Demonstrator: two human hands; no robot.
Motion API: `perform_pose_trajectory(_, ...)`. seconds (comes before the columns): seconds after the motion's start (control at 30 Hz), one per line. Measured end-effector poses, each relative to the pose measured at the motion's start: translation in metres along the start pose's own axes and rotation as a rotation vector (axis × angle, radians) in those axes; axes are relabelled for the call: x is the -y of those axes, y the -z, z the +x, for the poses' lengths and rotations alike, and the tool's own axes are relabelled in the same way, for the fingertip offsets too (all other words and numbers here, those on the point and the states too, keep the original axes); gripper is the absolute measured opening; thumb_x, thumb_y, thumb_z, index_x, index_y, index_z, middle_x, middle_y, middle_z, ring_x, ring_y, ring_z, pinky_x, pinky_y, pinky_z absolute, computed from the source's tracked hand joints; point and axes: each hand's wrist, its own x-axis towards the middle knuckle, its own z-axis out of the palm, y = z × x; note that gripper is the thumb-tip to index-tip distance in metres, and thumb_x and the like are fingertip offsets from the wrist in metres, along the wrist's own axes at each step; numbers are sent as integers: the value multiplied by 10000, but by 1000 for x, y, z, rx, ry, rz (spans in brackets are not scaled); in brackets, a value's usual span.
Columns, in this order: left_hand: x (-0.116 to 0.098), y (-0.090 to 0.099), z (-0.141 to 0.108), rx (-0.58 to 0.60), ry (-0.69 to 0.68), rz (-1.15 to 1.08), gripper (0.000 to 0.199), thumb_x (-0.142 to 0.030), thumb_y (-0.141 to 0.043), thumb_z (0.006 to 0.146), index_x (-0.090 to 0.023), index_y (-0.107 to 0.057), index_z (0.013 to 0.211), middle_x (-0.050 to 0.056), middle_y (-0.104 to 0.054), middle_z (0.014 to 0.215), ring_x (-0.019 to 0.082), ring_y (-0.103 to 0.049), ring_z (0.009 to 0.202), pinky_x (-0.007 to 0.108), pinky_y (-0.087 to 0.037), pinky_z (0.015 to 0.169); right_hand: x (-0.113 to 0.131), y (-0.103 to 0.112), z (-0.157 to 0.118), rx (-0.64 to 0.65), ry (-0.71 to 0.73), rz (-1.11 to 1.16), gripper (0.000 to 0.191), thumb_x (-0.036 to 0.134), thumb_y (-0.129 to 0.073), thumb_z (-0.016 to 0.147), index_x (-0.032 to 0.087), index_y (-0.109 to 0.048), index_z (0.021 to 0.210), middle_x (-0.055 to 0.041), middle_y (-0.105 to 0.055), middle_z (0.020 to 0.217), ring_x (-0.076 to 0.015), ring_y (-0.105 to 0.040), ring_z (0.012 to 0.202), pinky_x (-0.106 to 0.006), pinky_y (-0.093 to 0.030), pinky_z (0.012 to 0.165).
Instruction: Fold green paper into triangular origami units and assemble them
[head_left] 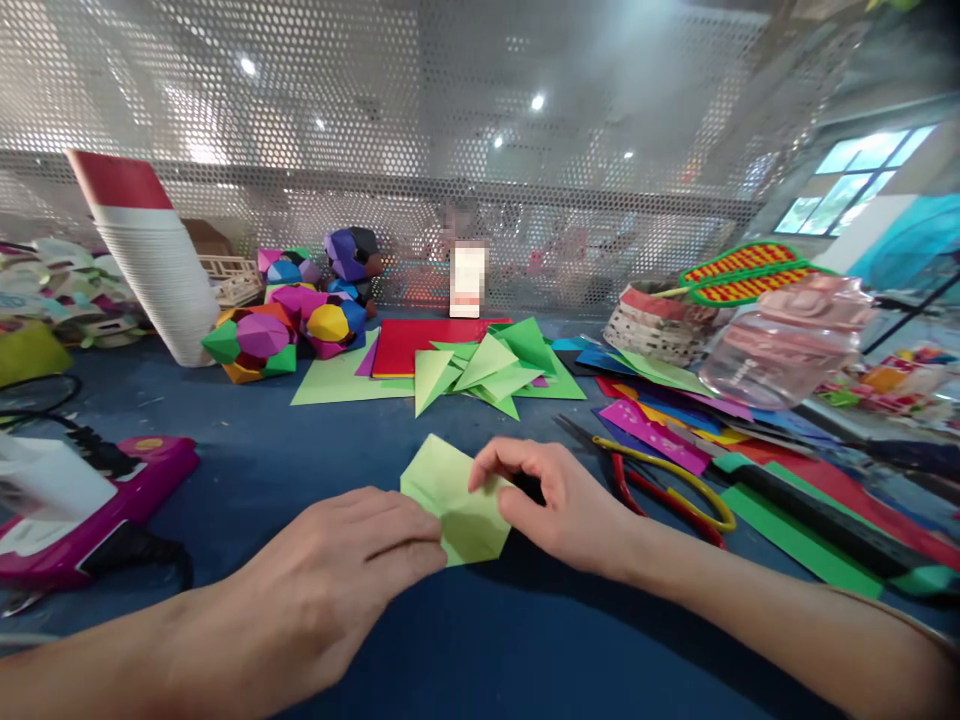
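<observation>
A light green piece of folded paper (459, 510) with several creases and angled corners is between my hands, low over the blue table. My left hand (330, 570) has its fingers pressed together at the paper's left edge, with the thumb side toward me and the fingertips partly over it. Curled around the paper's right edge, my right hand (559, 500) grips it between thumb and fingers. Just beyond lies a pile of folded green paper pieces (487, 365), on flat sheets beside a red stack of paper (397, 345).
Scissors (660, 470) with yellow and red handles and a black-and-green cutter (825, 520) lie at right among coloured sheets. Behind them stands a pink bottle (784, 345). A purple power strip (150, 480), stacked paper cups (146, 260) and folded paper balls (259, 340) occupy the left.
</observation>
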Motion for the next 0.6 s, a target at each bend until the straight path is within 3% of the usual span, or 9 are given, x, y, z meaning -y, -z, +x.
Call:
perform_pose_trajectory(0.1, 5, 2, -1, -17, 3, 32, 482, 60, -352, 888, -217, -579, 1211, 41, -695, 1198, 160, -660, 1072, 256, -525, 929, 6, 10, -12, 108, 163, -53, 336, 54, -449, 719, 178, -698, 909, -19, -677, 818, -169, -585, 787, -334, -439, 776)
perform_pose_trajectory(0.23, 7, 3, -3, -30, 4, 53, 509, 68, -340, 872, -217, -571, 1224, 39, -698, 1216, 138, -659, 1106, 212, -517, 957, 2, 18, -16, 158, 354, -129, 561, 3, -489, 700, 160, -648, 1214, -49, -671, 931, -191, -589, 915, -350, -463, 829)
perform_pose_trajectory(0.3, 7, 2, -4, -41, -1, 55, 499, 59, -347, 881, -214, -572, 1233, 38, -698, 1226, 134, -655, 1125, 208, -509, 980, -4, 19, -14, 112, 418, -227, 492, 29, -532, 777, 177, -661, 1227, -62, -650, 948, -195, -580, 926, -364, -467, 847)
perform_pose_trajectory(0.43, 8, 0, -5, -46, 9, 65, 514, 61, -356, 878, -218, -578, 1249, 29, -699, 1235, 126, -656, 1131, 204, -509, 990, -9, 20, -13, -36, 568, -434, 284, 55, -603, 806, 209, -752, 992, -89, -616, 1082, -237, -545, 1075, -414, -434, 929)
perform_pose_trajectory(0.5, 8, -1, -6, -55, -2, 63, 507, 57, -359, 885, -209, -582, 1255, 32, -698, 1238, 125, -657, 1129, 205, -514, 985, -4, 18, -15, 19, 611, -416, 226, 37, -598, 804, 181, -738, 906, -81, -645, 1100, -235, -562, 1109, -407, -427, 957)
perform_pose_trajectory(0.6, 6, 1, -3, -79, -20, 42, 447, 27, -386, 903, -196, -601, 1225, 45, -703, 1209, 141, -665, 1100, 221, -534, 950, 3, 14, -18, 190, 592, -268, 71, 131, -649, 878, 149, -709, 911, -55, -704, 1002, -185, -640, 994, -340, -464, 882)
